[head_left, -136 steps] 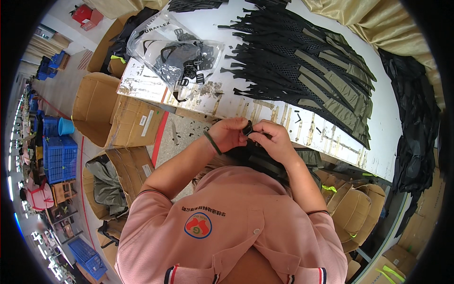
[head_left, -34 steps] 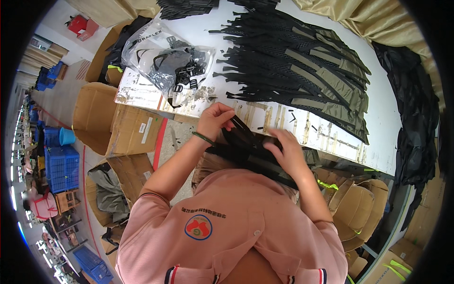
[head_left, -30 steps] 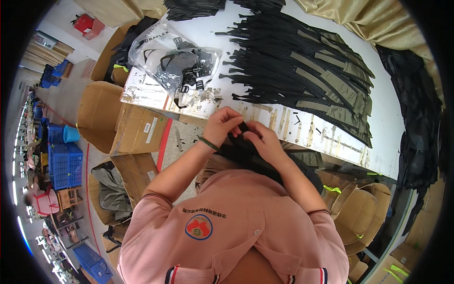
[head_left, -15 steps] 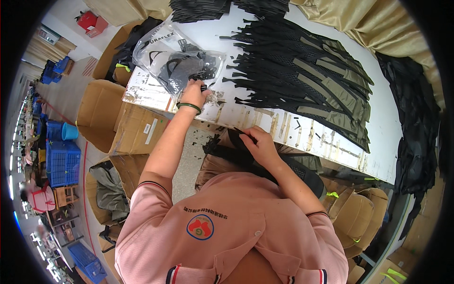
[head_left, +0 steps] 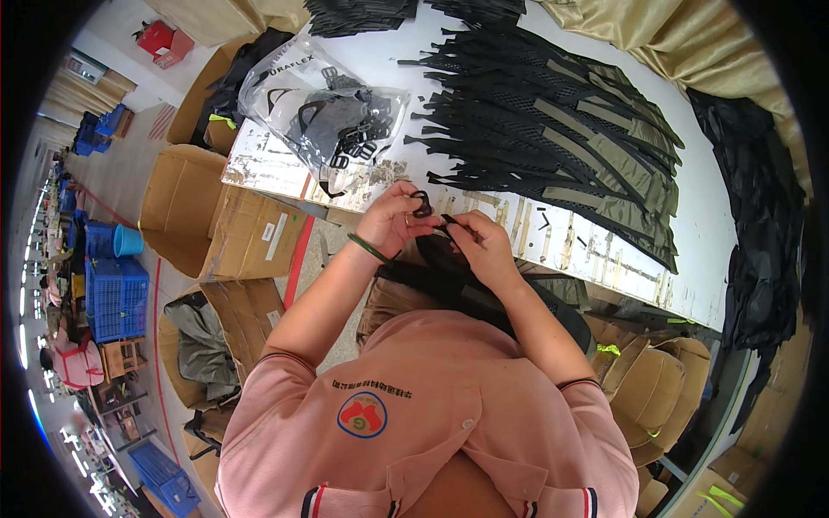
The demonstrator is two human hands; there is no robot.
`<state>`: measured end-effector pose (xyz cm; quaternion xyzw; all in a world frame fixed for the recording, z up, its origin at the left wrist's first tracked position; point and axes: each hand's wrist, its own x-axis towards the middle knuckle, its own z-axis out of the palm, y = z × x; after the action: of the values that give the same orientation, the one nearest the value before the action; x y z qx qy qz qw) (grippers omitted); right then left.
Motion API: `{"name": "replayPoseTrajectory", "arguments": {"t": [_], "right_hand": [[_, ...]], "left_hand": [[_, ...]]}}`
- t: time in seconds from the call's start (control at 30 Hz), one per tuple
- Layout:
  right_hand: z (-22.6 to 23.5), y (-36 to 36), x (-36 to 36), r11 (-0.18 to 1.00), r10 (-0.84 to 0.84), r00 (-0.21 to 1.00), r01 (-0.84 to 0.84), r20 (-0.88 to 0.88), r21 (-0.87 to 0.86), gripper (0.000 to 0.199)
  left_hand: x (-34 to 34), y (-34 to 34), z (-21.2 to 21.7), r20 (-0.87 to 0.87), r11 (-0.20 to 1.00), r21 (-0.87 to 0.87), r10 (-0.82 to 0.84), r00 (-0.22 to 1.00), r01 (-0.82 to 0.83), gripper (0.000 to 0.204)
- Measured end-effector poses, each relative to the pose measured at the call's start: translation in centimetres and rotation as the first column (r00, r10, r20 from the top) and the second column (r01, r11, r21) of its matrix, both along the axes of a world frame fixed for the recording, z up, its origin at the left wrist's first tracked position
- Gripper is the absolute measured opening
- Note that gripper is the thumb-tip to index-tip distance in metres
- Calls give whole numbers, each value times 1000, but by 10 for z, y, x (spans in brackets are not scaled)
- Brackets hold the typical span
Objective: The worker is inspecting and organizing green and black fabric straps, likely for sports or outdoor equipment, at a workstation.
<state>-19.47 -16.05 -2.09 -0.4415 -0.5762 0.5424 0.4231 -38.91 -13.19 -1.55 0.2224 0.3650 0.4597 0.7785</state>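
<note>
Head view: left hand (head_left: pixel 390 226) pinches a small black ring buckle (head_left: pixel 422 205) at its fingertips, just over the bench (head_left: pixel 553 235) edge. Right hand (head_left: pixel 484 246) grips the black strap (head_left: pixel 449 259), its tip at the buckle. Strap's long axis runs 5 to 11 o'clock, tip toward 11. Feeding goes best with the buckle steady and the tip flat.

- White work surface (head_left: pixel 734 259), edge scuffed, runs across the upper frame.
- Open cardboard boxes (head_left: pixel 216 224) stand on the pale floor (head_left: pixel 129 173) at left.
- Blue plastic crates (head_left: pixel 108 298) stacked further left.
- Tan fabric (head_left: pixel 691 43) heaped at top right.
</note>
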Motion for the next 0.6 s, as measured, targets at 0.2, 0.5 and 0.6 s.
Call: {"name": "replayPoseTrajectory", "arguments": {"t": [0.2,0.5,0.6], "right_hand": [[7,0,7,999,45,998,-46,-31,-10,15],[10,4,10,994,4,976,-29,-218,-108,18],[16,2,10,998,45,998,-43,-53,42,18]], "left_hand": [[10,-12,-12,237,992,-128,19,971,12,10],[15,-14,-16,423,983,-162,-12,906,88,15],[24,-20,-5,414,975,-210,22,910,72,14]]}}
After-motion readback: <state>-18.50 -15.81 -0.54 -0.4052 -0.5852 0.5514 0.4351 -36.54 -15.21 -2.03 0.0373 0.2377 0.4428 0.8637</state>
